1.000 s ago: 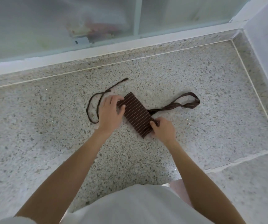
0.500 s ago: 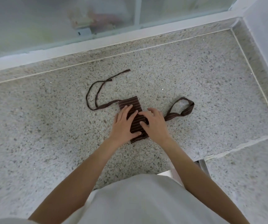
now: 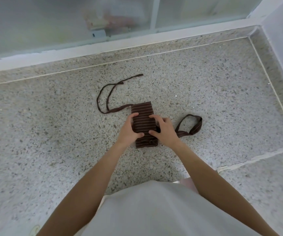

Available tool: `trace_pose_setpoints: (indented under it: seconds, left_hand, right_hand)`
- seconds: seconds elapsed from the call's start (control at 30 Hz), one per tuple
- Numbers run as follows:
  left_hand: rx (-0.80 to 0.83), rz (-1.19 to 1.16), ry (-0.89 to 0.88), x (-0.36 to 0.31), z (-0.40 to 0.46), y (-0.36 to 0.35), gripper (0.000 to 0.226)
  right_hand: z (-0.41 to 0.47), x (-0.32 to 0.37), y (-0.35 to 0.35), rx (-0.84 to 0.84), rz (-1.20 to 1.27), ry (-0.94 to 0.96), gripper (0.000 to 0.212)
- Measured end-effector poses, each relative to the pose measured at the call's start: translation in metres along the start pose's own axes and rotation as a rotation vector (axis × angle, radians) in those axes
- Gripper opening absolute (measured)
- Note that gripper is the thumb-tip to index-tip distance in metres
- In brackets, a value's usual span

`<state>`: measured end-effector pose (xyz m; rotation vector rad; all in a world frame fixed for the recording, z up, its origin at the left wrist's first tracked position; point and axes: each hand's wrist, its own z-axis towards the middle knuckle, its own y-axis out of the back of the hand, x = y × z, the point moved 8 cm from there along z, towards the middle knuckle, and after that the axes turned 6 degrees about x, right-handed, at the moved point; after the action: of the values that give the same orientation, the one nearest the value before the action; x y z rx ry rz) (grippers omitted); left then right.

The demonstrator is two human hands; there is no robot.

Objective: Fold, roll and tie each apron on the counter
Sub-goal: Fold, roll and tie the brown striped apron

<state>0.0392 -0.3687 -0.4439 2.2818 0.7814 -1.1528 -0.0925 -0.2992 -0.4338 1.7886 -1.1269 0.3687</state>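
Lying on the speckled stone counter (image 3: 35, 133), a thin brown tie string (image 3: 103, 96) curls in a loose hook shape at the left, its free ends pointing up and to the right, its other end running into the upper left corner of the folded apron (image 3: 143, 114). The apron is a narrow dark brown packet with thin pale stripes, set near the middle of the counter with its long side running away from the person.

Both hands rest on the packet's middle. The left hand (image 3: 128, 132) grips the left edge, fingers curled over the top of the cloth and thumb (image 3: 139, 134) pressed flat across it lower down. The right hand (image 3: 165, 132) holds the right edge in the same way, fingers bent onto the fabric, thumb (image 3: 152, 132) reaching in toward the left thumb; the two thumbs lie close but apart. The far end and the near end of the packet stick out beyond the hands.

Just right of the right hand, a wider striped strap (image 3: 192, 128) forms an open loop flat on the counter, leading back under that hand. A white window frame (image 3: 103, 46) runs along the back of the counter, and a pale wall (image 3: 282, 40) closes the right side. A white shirt (image 3: 154, 210) fills the bottom.
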Motion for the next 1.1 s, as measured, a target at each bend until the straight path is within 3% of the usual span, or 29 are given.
trace_pose_setpoints:
  seconds: [0.13,0.27,0.33,0.43,0.57,0.67,0.83,1.0,1.1]
  left_hand:
    - [-0.064,-0.056,-0.062,-0.005,-0.016,0.010,0.073]
    - [-0.146,0.503,-0.206,-0.017,-0.029,0.008,0.082]
    - [-0.180,0.739,-0.205,-0.017,-0.035,0.006,0.082]
    - [-0.286,0.929,-0.288,-0.022,-0.050,0.007,0.064]
    - [-0.400,1.110,-0.541,-0.023,-0.070,-0.004,0.044]
    - [-0.312,1.125,-0.664,-0.021,-0.075,-0.018,0.049]
    - [-0.126,1.067,-0.545,-0.007,-0.062,-0.020,0.059]
    - [0.019,0.949,-0.389,0.002,-0.049,-0.022,0.054]
    - [0.091,0.792,-0.293,0.001,-0.039,-0.011,0.049]
  right_hand:
    - [-0.008,0.017,0.003,0.046,0.264,0.129,0.068]
    - [-0.021,0.030,0.011,-0.185,-0.183,0.203,0.066]
    - [-0.027,0.034,0.006,-0.220,-0.394,0.253,0.071]
    - [-0.042,0.038,-0.003,-0.265,-0.620,0.297,0.070]
    - [-0.065,0.041,-0.006,-0.444,-0.770,0.370,0.053]
    - [-0.073,0.036,-0.014,-0.440,-0.816,0.481,0.055]
    - [-0.062,0.022,-0.026,-0.170,-0.821,0.511,0.076]
    - [-0.048,0.011,-0.019,-0.081,-0.448,0.372,0.052]
    - [-0.042,0.009,-0.014,-0.083,-0.259,0.305,0.054]
